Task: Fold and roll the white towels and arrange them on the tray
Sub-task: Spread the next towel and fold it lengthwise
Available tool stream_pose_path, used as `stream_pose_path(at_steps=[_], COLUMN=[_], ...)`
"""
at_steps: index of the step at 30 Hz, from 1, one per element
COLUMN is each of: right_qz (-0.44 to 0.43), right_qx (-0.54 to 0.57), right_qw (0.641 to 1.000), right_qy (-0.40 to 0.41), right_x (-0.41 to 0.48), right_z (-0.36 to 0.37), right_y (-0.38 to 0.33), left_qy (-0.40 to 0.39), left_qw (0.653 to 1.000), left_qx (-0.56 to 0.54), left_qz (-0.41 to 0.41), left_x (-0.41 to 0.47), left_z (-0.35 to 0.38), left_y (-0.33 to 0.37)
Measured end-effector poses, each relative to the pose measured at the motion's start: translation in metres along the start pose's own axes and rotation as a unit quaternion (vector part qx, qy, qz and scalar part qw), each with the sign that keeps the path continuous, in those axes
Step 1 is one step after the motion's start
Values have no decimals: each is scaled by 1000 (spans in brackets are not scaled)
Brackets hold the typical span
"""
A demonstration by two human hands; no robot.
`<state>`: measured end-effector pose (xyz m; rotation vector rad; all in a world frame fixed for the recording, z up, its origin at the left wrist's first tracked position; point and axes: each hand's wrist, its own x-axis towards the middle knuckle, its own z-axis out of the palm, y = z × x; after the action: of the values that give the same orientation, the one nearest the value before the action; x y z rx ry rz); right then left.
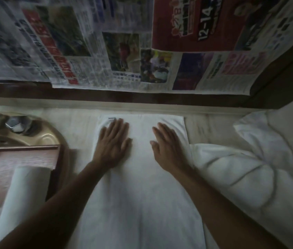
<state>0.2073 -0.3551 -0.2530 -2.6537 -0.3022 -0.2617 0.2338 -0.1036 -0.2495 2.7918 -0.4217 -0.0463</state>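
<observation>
Pressing both palms flat, left hand (113,142) and right hand (167,148) are lying fingers spread on the towel (142,186) on a pale counter (198,126); newspaper (192,24) behind is showing "12-14".

Motion blur smears the whole left side here: the wooden tray (23,155) has soft, doubled edges and runs off the left border. The rolled towel (23,194) lying across it is blurred too, its near end lost at the bottom edge. Behind, the shiny metal pieces (14,124) on the golden basin (34,136) are too streaked to identify. The flat towel (142,194) is cut off at the bottom, and the left hand (114,142) covers part of the small mark by its far corner, unreadable. The crumpled white pile (250,169) spills out of frame right. Small newspaper (95,51) print is illegible.
</observation>
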Motion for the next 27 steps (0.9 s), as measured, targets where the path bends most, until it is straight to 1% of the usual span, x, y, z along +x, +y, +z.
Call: stream_pose_path(at_steps=[2, 4, 6, 7, 8, 9, 12, 15, 17, 21, 25, 27], right_qz=[-9, 32, 78, 84, 84, 86, 95, 87, 127, 198, 239, 255], right_qx=[24, 61, 73, 56, 19, -35, -196, -253, -264, -253, -230, -218], right_qw=[999, 997, 994, 994, 994, 993, 976, 964, 956, 946, 943, 942], right_qy=[-24, -30, 12, 42, 63, 66, 16, -11, -18, -44, -24, -14], right_x=[6, 7, -4, -17, -34, -51, -102, -123, -119, -103, -95, -91], right_z=[-13, -36, -61, -72, -81, -86, -86, -101, -118, -133, -134, -132], right_y=[14, 17, 17, 19, 21, 24, 45, 88, 119, 155, 159, 138], left_qy=[-4, -12, 5, 10, 11, 9, -10, -36, -37, -34, -34, -31], left_qw=[999, 998, 998, 998, 999, 999, 1000, 999, 999, 999, 999, 999], left_qx=[18, 28, 33, 34, 30, 23, 13, 14, 6, 9, 11, 11], left_qz=[-28, -53, -50, -44, -36, -27, -2, -11, -22, -1, 10, 8], left_x=[-1, -7, -21, -31, -42, -54, -94, -117, -120, -119, -115, -115], left_z=[-13, -27, -37, -38, -37, -34, -13, 8, 11, 12, 12, 12], left_y=[-27, -45, -43, -33, -17, 1, 56, 75, 73, 67, 65, 65])
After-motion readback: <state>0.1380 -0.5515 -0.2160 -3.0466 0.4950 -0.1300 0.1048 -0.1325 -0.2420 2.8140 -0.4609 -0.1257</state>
